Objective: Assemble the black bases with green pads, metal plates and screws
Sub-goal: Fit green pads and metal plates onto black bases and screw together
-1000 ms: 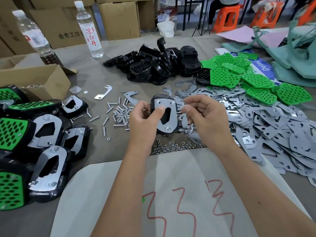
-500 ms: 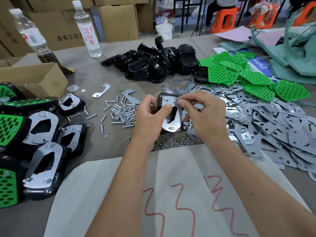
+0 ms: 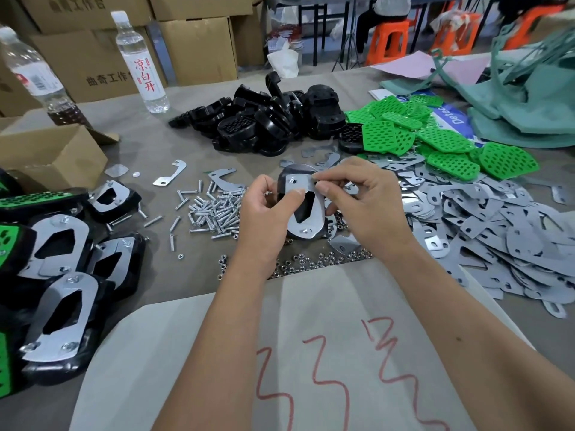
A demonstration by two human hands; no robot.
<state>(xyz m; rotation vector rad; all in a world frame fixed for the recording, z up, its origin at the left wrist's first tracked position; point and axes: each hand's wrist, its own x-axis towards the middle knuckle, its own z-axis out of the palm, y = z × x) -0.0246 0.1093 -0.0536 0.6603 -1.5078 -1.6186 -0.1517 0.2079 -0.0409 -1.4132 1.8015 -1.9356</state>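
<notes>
At the table's middle my left hand (image 3: 264, 213) grips a black base (image 3: 287, 178) from the left, thumb pressed on the metal plate (image 3: 308, 225) that covers it. My right hand (image 3: 364, 206) pinches the plate's upper right edge between thumb and forefinger. Two screw ends poke through the plate, one at the top and one at the bottom. Loose screws (image 3: 214, 213) lie just left of my hands, small nuts (image 3: 311, 262) below them. Bare black bases (image 3: 267, 122) are heaped behind, green pads (image 3: 435, 135) to the right, grey metal plates (image 3: 497, 231) spread far right.
Finished bases with plates and green pads (image 3: 59, 275) are stacked at the left edge. A cardboard box (image 3: 53, 154) and two bottles (image 3: 141, 60) stand at the back left. A white sheet with red scribbles (image 3: 311, 353) lies under my forearms. Green cloth (image 3: 529, 98) fills the far right.
Both hands lifted the base slightly away from me and tilted it. My right hand moved from beside the base onto the plate's top edge and now pinches it.
</notes>
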